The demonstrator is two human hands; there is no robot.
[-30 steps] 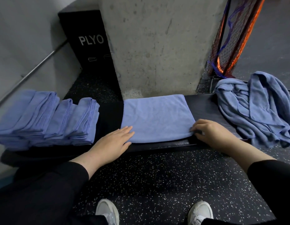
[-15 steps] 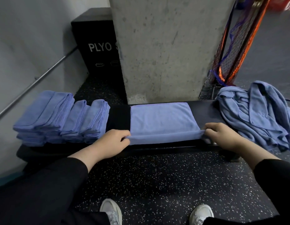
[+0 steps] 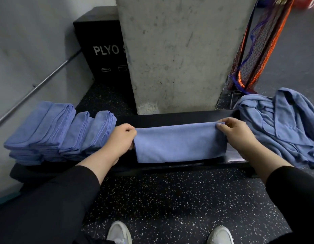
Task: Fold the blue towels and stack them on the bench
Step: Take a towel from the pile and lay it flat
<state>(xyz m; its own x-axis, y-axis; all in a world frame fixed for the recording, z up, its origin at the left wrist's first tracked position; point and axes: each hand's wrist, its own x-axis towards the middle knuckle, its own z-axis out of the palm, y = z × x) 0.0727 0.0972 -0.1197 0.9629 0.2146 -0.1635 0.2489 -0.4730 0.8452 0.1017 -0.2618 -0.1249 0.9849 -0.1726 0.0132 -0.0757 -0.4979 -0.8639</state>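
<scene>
— Head view: where is the towel (image 3: 179, 143) being worked on?

— On the bench (image 3: 179, 117), about the middle of its black top. It lies folded over into a long band, and its near edge hangs a little over the bench's front lip.

— And the hands?

— One at each end. The left hand (image 3: 120, 140) is at the towel's left end, fingers curled in and pinching the cloth at its upper corner. The right hand (image 3: 237, 132) is at the right end, thumb and fingertips nipped on the upper corner, which is lifted slightly off the bench.

— So both are gripping?

— Yes, both pinch the same towel, which is stretched between them.

— What else sits on the bench?

— Toward its left end, a stack (image 3: 52, 134) of folded blue towels in leaning piles, just beside the left hand. At the bench's right end, a loose heap (image 3: 279, 127) of unfolded blue towels, spilling over the edge, close behind the right hand.

— Behind the bench?

— A concrete pillar (image 3: 179, 50) stands right behind its middle. Left of the pillar, a black box (image 3: 101, 41) marked "PLYO". Right of the pillar, an orange and black net (image 3: 254, 46) leans upright.

— And in front?

— Speckled dark floor (image 3: 170, 205), with two pale shoes (image 3: 119, 233) at the lower edge. Both arms wear black sleeves (image 3: 47, 208).
</scene>
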